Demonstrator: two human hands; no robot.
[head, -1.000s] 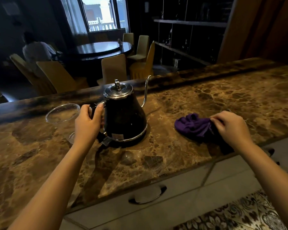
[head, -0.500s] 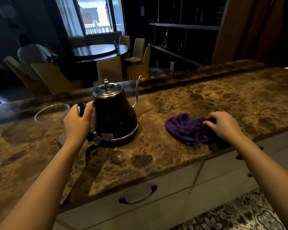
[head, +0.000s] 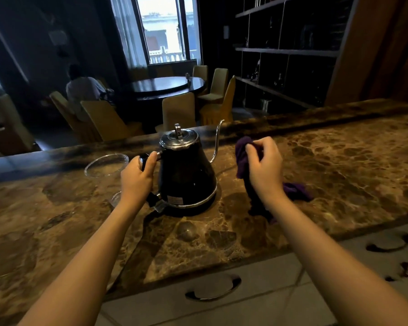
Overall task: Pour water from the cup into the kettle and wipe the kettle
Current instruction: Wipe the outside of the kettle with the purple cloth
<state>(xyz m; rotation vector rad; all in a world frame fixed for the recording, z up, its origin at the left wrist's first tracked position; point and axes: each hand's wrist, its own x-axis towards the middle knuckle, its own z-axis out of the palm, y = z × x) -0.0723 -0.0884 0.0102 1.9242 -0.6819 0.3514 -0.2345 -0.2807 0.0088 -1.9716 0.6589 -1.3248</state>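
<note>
Left hand (head: 137,177) grips conical black kettle (head: 186,177); right hand (head: 265,167) bunches soft, perhaps microfibre, cloth (head: 242,158).

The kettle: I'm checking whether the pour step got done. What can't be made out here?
- Water level in the kettle, head view: the lid is on and the body is opaque black.
- Contents of the cup, head view: clear plastic in dim light, and the left hand covers its lower part.
- Label on the kettle base: too small to read.
- Lower folds of the purple cloth: behind the right hand.
</note>
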